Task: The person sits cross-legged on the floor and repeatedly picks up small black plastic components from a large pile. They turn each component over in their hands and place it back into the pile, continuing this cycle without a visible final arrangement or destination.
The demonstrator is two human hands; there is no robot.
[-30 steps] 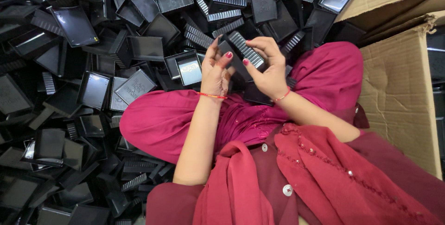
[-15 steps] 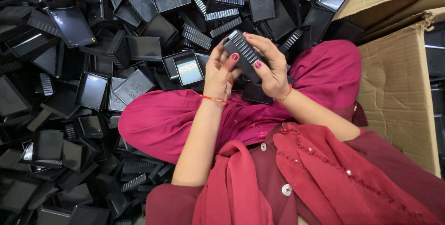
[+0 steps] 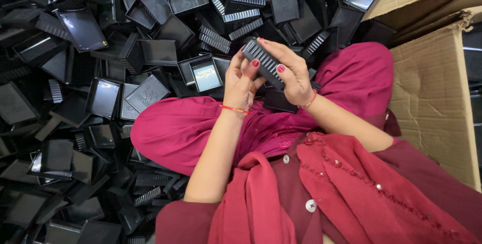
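1. Head view, only one I've got. Both hands up over the lap, working one black ribbed plastic casing (image 3: 263, 63).
2. Right hand (image 3: 291, 75): fingers curled over the casing's top end and far side, thumb pressed on the ribbed face. Firm wrap, not spread.
3. Left hand (image 3: 240, 80): fingers bunched together against the casing's near edge, thumb tip on the ribbed face just beside the right thumb. Pinching it from the other side.
4. The casing sits tilted between both sets of fingertips, ribbed side facing the camera, clear of the pile below.
5. Just under the right palm: another dark casing piece (image 3: 281, 101) resting on the magenta fabric of the lap (image 3: 191, 128). Can't tell if the hand touches it.
6. Just left of the left fingers: an open black tray with a pale glossy inside (image 3: 206, 75), touching the heap around it.
7. Beyond the fingertips and out to the left: a big heap of black plastic trays and ribbed covers (image 3: 100, 73), lying at all angles.
8. Right of the right wrist, well apart: brown cardboard box wall (image 3: 432, 93), flap open at top.
9. Thin red thread bracelet on each wrist; left one (image 3: 233, 108) clearest.
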